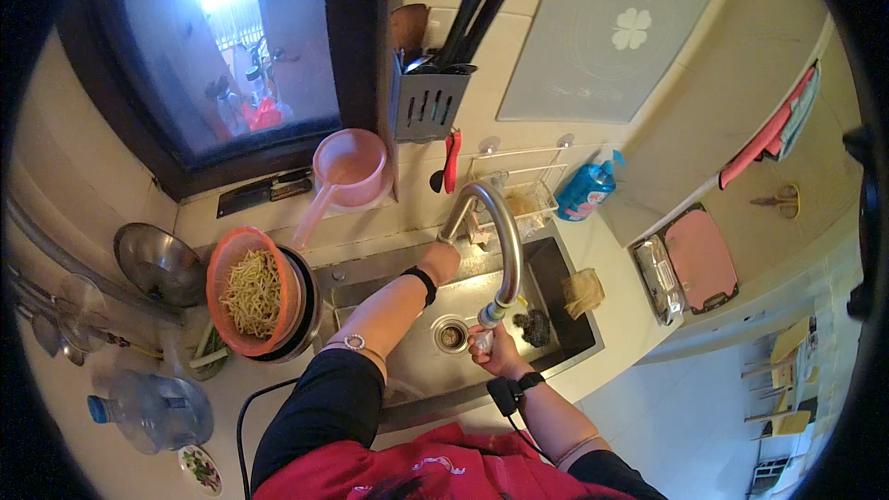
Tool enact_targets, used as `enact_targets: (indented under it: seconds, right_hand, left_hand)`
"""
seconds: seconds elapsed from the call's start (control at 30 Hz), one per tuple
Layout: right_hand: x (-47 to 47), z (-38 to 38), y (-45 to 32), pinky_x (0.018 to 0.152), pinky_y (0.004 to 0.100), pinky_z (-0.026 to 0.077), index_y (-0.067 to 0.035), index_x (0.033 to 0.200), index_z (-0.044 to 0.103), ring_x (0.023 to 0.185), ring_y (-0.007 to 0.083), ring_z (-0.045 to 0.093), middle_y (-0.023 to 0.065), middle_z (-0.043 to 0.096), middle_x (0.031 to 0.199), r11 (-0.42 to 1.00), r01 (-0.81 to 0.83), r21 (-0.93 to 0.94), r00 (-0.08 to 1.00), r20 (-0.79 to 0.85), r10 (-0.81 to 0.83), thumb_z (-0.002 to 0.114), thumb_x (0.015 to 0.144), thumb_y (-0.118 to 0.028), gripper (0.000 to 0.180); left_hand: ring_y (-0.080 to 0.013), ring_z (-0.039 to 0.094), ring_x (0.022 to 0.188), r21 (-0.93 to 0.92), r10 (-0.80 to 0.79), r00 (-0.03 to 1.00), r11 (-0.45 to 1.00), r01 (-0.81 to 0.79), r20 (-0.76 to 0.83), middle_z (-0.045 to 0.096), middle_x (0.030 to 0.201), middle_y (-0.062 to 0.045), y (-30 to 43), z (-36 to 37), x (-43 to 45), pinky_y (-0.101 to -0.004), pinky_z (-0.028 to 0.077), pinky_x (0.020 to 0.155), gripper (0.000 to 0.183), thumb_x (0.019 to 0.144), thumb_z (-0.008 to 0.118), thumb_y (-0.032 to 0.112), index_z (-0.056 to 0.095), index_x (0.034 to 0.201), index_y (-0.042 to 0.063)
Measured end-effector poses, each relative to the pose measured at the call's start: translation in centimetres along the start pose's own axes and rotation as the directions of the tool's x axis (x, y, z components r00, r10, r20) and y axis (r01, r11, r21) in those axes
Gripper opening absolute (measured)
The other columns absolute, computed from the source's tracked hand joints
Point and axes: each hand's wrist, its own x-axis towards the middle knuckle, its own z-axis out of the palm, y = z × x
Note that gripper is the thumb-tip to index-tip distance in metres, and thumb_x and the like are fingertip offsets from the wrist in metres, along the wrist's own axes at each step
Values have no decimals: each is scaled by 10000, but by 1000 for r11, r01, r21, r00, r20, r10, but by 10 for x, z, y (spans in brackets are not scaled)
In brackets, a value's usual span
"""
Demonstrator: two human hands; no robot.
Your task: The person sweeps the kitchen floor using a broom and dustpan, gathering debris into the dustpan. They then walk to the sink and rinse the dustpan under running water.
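A tall curved metal faucet (512, 243) arches over a stainless steel sink (424, 368). My left hand (442, 262) is at the faucet's base; its fingers are partly hidden, so its grip cannot be told. Under the spout, my right hand (494, 353) has its fingers curled around a small whitish item (484, 341), too small to name. The drain (451, 335) lies between my hands. A dark scouring pad (533, 328) rests in the sink to the right of my right hand. Whether water runs cannot be told.
An orange colander (217, 278) of bean sprouts (251, 295) sits on stacked bowls at the left. A pink dipper (349, 167) and a cleaver (244, 198) lie behind. At the right are a blue pump bottle (587, 191), a tan cloth (583, 292) and a pink cutting board (701, 257).
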Motion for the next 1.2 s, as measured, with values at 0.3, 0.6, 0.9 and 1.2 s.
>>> enact_targets:
  seconds: [0.3, 0.6, 0.9, 1.2]
  right_hand:
    - [22, 6, -2, 389, 194, 274, -61, 883, 549, 521, 144, 435, 88, 554, 738, 996, 38, 83, 997, -66, -32, 430, 913, -313, 281]
    - [30, -3, 3, 514, 244, 451, -60, 965, 546, 651, 163, 550, 87, 580, 805, 984, 114, 134, 993, -32, -111, 453, 916, -204, 178]
    - [32, 8, -2, 708, 288, 529, -62, 1054, 534, 835, 237, 580, 143, 566, 1010, 972, 201, 125, 980, -11, -201, 611, 856, -116, 219]
    - [22, -8, -3, 558, 221, 456, -89, 1027, 525, 724, 175, 542, 77, 578, 876, 979, 154, 135, 986, -90, -143, 532, 909, -201, 162]
  left_hand:
    - [-284, 672, 710, -54, 47, 999, 998, -45, 28, 681, 796, -136, 8, 15, 3, -408, 535, 607, 173, 753, 564, 117, 707, 808, 37]
    - [-270, 665, 739, -61, -30, 998, 998, 33, 53, 685, 788, -95, 10, 32, 9, -408, 525, 609, 139, 759, 581, 113, 714, 784, 84]
    - [-271, 668, 717, -70, 29, 1000, 997, -28, 13, 684, 791, -113, 4, 34, 11, -415, 523, 609, 167, 763, 556, 131, 710, 782, 70]
    - [-302, 661, 765, -121, 27, 1000, 992, -28, -6, 676, 836, -141, -12, 29, 22, -439, 521, 668, 194, 784, 547, 152, 702, 846, 54]
